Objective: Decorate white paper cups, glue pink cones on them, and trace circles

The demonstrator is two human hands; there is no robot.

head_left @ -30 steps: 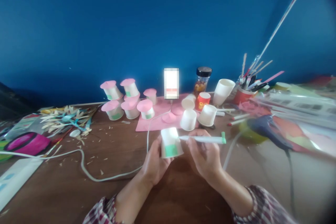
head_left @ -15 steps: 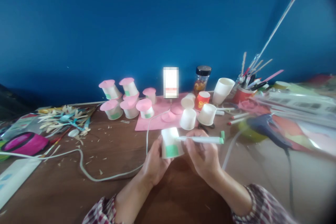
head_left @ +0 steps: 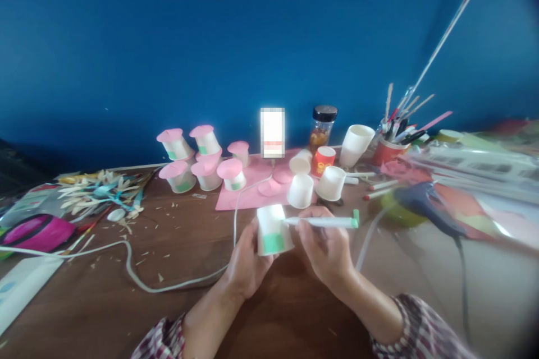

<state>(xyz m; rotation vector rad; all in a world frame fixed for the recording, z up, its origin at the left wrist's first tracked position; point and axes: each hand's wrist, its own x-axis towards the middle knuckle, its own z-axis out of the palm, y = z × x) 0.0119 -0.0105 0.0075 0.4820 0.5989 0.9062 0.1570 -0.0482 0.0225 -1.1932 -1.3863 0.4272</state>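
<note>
My left hand (head_left: 249, 261) is wrapped round a white paper cup (head_left: 272, 221), held upside down above the brown table, with a green patch low on its side. In my right hand (head_left: 326, 247) is a white marker (head_left: 332, 222) with a green end, lying nearly level. Its tip is at the cup's right side; I cannot tell whether it touches. Beyond the hands, a plain white cup (head_left: 300, 190) and another white cup (head_left: 330, 183) stand upside down. Several cups with pink paper discs on top, such as this capped cup (head_left: 231, 174), stand at back left.
Pink paper (head_left: 227, 197) lies under a white cable (head_left: 168, 287) that winds across the table. At the back are a red cup (head_left: 323, 161), a lidded jar (head_left: 322, 128) and a pen holder (head_left: 389, 151). A glue gun (head_left: 429, 207) lies at right, wood scraps (head_left: 101, 193) at left.
The whole view has shifted very slightly. Both hands keep their grip on the cup and the marker, with almost no movement between them.
</note>
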